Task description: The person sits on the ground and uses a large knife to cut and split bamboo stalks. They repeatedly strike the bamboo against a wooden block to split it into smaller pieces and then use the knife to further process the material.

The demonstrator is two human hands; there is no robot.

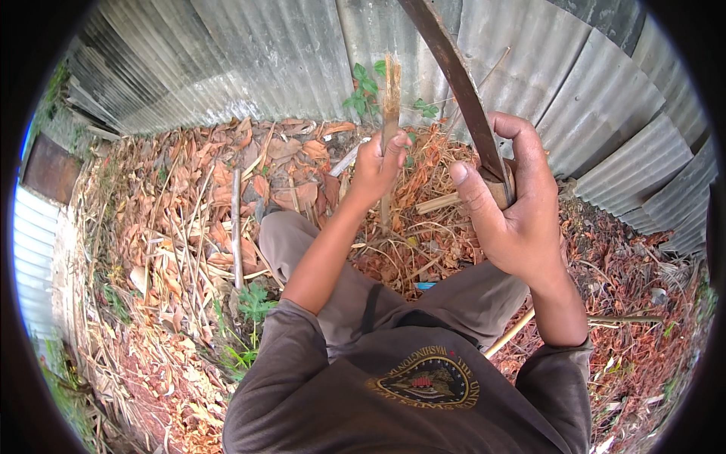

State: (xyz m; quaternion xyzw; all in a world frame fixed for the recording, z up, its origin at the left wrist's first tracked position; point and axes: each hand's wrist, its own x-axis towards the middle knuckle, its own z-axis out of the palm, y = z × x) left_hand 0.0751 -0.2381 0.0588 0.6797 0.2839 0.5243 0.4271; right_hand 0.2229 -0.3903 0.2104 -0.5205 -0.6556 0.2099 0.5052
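Note:
My left hand (378,165) is closed around an upright wooden stick (391,102). The stick has a frayed, splintered upper end, and its lower part comes out below my fist toward the ground. On the right, my right hand (525,204) holds a machete (470,98) by its short wooden handle. Its thumb and forefinger stand apart around the handle, while the other fingers are hidden behind the hand. The long dark blade points up and slightly left, past the top edge of the view. Blade and stick are apart.
Corrugated metal sheets (257,60) form a fence ahead. Dry leaves (295,159) and twigs cover the ground. A straight pole (236,227) lies to the left, and a pale stick (510,333) lies by my right leg. Small green plants (363,89) grow at the fence.

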